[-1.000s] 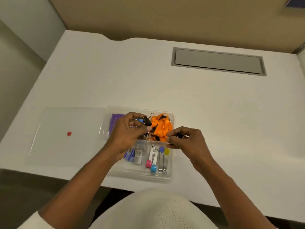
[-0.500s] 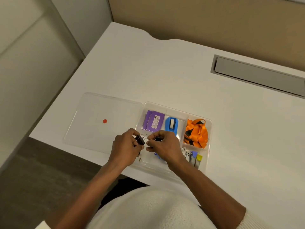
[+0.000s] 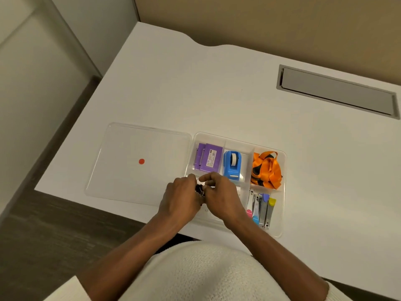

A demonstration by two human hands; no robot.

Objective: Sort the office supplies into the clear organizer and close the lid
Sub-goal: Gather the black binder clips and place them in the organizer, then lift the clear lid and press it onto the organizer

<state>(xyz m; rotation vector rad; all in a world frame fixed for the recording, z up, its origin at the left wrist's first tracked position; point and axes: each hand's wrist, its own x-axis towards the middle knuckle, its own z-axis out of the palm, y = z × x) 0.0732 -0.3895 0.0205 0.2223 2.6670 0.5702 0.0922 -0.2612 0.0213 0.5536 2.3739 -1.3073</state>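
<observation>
White desk (image 3: 217,88): clear organizer (image 3: 282,213) sits at the near edge, its detached clear lid (image 3: 130,177) flat just beside it toward the near left corner. Grey recessed hatch (image 3: 336,92) along the far edge

An office cubicle. A white desk (image 3: 195,88) had a curved cut-out at its back edge and a grey cable hatch (image 3: 337,92) set flush in the top. Tan partition (image 3: 271,25) stood behind it, w/ a pale panel (image 3: 43,83) at left. Dark floor (image 3: 43,235) below. On the desk: a clear organizer (image 3: 282,213) w/ a tape dispenser (image 3: 232,165) etc.
</observation>
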